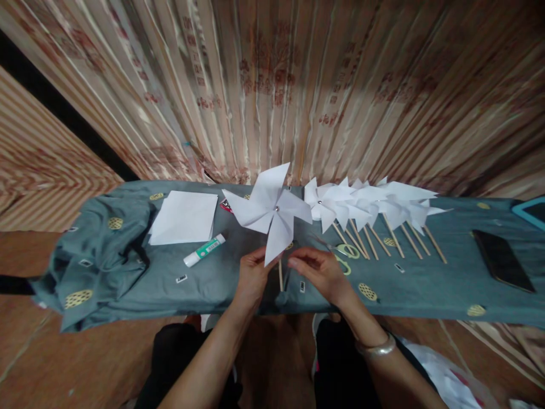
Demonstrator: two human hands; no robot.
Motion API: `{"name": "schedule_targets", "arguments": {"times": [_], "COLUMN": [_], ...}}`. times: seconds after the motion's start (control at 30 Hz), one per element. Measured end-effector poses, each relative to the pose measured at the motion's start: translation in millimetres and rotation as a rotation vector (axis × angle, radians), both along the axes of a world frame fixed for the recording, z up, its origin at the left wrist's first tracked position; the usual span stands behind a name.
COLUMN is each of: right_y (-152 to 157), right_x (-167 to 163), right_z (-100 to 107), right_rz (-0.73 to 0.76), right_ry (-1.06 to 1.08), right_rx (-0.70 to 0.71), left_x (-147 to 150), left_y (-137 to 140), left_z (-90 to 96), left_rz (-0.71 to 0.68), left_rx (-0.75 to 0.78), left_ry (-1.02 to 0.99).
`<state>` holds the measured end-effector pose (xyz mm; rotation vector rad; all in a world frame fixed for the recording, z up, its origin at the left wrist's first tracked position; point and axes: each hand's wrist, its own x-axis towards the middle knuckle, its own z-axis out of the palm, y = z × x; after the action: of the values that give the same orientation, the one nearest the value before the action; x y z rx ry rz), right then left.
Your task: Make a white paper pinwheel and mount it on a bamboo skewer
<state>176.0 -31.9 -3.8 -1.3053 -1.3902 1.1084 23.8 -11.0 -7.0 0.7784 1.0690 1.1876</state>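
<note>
A white paper pinwheel [266,199] with a shiny pin at its centre is held up in front of me. My left hand [251,278] is closed around its wooden stick, just below the paper blades; one blade hides part of the fingers. The stick's lower end shows beneath that hand. Close by on the right, my right hand [321,272] has its thumb and fingers loosely bent and apart, with nothing visible in them. Beside it lie scissors [348,251] with pale green handles, partly covered by the hand.
Several finished pinwheels [370,201] lie overlapping in a row at the right. To the left are a stack of white paper [185,216] and a glue stick [204,250]. A dark phone [502,260] rests on the cloth-covered table [426,289]. Behind hangs a curtain [272,91].
</note>
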Motion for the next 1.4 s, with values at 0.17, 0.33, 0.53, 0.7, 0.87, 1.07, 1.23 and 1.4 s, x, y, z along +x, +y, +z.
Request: {"name": "schedule_targets", "arguments": {"times": [0.17,0.33,0.53,0.7,0.87,1.07,1.23,1.4], "right_y": [12,20,19,16,12,8,3,-3], "right_x": [34,38,35,30,19,7,-1,-10], "right_z": [12,11,9,6,8,15,20,26], "right_rz": [-0.430,-0.432,-0.431,-0.334,-0.277,-0.239,-0.181,-0.119], "right_ry": [-0.161,-0.289,-0.238,-0.047,0.144,0.265,0.372,0.376], "right_rx": [0.225,0.306,0.257,0.167,0.066,-0.041,-0.099,-0.115], "left_x": [0,4,3,3,8,9,6,4], "left_y": [0,-1,-2,-1,-1,0,0,1], "left_z": [-1.0,-3.1,-5.1,-9.1,-7.8,-6.5,-8.2,-9.0], "left_rz": [-0.069,-0.162,-0.171,-0.098,-0.030,-0.076,-0.081,-0.092], "left_rx": [-0.005,0.007,0.057,-0.003,0.000,0.017,0.014,0.074], "left_ry": [0.055,0.067,0.102,0.110,0.030,0.029,0.045,0.105]}}
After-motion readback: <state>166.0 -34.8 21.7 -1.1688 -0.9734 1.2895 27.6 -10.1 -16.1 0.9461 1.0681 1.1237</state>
